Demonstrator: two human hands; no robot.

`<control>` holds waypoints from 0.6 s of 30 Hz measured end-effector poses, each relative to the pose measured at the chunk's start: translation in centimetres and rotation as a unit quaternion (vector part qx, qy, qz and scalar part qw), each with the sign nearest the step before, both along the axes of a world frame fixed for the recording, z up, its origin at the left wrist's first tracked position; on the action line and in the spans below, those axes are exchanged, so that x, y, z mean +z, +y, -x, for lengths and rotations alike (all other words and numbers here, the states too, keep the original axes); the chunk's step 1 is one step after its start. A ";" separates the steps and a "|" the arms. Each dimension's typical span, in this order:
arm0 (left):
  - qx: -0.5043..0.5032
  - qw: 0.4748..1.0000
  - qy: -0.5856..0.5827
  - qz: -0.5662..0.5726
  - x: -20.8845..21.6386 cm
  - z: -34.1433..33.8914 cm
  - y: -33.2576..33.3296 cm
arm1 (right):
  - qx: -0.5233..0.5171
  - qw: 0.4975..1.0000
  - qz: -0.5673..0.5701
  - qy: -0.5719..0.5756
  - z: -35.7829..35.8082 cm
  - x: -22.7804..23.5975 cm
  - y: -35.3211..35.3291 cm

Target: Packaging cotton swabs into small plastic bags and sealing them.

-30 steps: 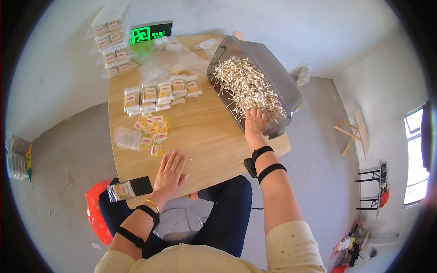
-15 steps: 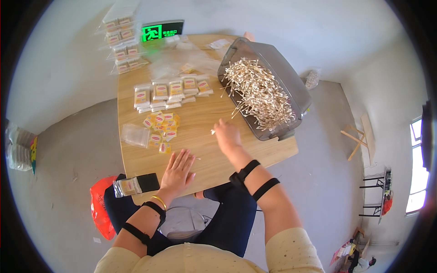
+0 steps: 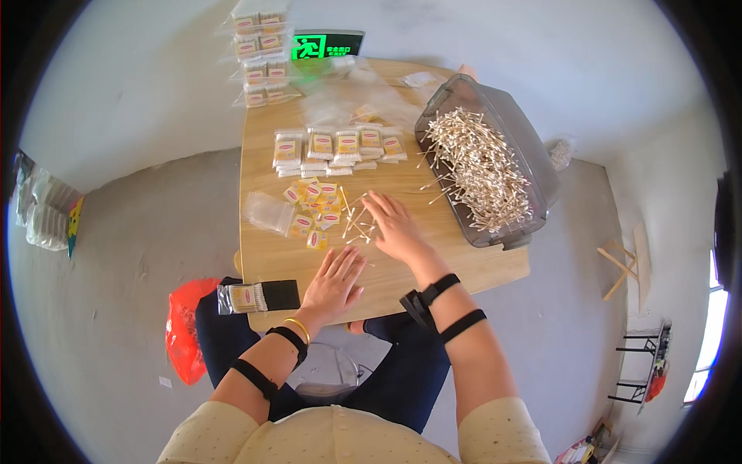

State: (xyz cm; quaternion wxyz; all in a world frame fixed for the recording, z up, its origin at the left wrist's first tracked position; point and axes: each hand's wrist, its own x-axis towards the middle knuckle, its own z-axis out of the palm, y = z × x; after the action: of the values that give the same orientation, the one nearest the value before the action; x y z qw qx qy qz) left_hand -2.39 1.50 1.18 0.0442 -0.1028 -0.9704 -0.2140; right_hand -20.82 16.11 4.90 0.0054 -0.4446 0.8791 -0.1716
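My right hand [image 3: 397,230] is open over the table, its fingers stretched out beside a loose scatter of cotton swabs [image 3: 357,224]. Some swabs lie close to its fingertips. Palm down on the wood, my left hand [image 3: 335,280] has its fingers extended, and a single swab end pokes out by them. Small yellow-and-white label cards [image 3: 316,203] are heaped beyond the left hand, with clear empty bags [image 3: 268,213] to their left. A clear bag of swabs [image 3: 240,298] lies against a black card [image 3: 280,295] at the table's near left edge.
A grey plastic bin [image 3: 545,184] heaped with cotton swabs [image 3: 481,166] stands at the right. Filled swab packs [image 3: 346,145] are stacked towards the back, near clear plastic sheets [image 3: 352,100]. More bagged packs [image 3: 261,69] rise at the far left. A red bag [image 3: 184,329] sits beside my leg.
My right hand has opened from a closed grip, and several cotton swabs now lie scattered beside it. My left hand stays flat on the table. The whole view has shifted.
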 end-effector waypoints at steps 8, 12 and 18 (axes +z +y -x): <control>-0.005 1.000 0.007 -0.008 -0.4 0.1 0.3 | 0.045 0.999 0.000 0.013 3.1 -2.1 -3.7; -0.003 1.000 0.004 -0.001 -0.3 -0.2 0.0 | -0.020 0.998 0.049 0.019 2.2 -1.5 -1.0; -0.005 1.000 0.004 -0.011 -0.1 0.0 0.0 | -0.066 0.996 0.055 0.022 0.2 -1.9 0.6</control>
State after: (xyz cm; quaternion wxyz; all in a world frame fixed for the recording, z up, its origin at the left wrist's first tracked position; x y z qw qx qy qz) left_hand -2.35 1.52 1.06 0.0478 -0.1076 -0.9672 -0.2250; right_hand -20.99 16.73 2.95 -0.0500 -0.3888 0.8957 -0.2098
